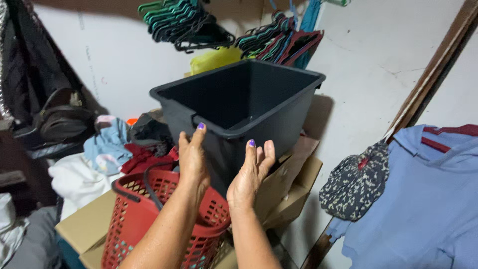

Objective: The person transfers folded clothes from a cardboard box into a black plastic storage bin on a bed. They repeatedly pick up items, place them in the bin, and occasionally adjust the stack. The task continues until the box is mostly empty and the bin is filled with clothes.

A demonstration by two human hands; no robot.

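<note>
Two hands are up against one dark grey rectangular plastic tub (249, 99), and that contact is what I watch from here. My left hand (193, 158) lies flat against the tub's near wall, fingers stretched upward with the tip of one just under the rim by the moulded handle slot; it presses rather than grips, nothing closed inside it. My right hand (251, 172) sits a little lower and to the right, palm on the same wall near its lower corner, fingers spread and open, also holding nothing closed in them.

The tub is raised at chest height, straight ahead of both hands and slightly above them, tilted so its open mouth faces me and I see its empty inside. Its long axis runs from lower left to upper right, away toward the white wall (378, 65). I judge the left hand the nearer one to the rim, the right nearer to the base.

Just beneath the tub stands a red perforated plastic basket with black handles (149, 214), resting on a brown cardboard box (84, 226). Coloured plastic clothes hangers (199, 22) hang above, and a light blue shirt (428, 199) hangs at the right.
</note>
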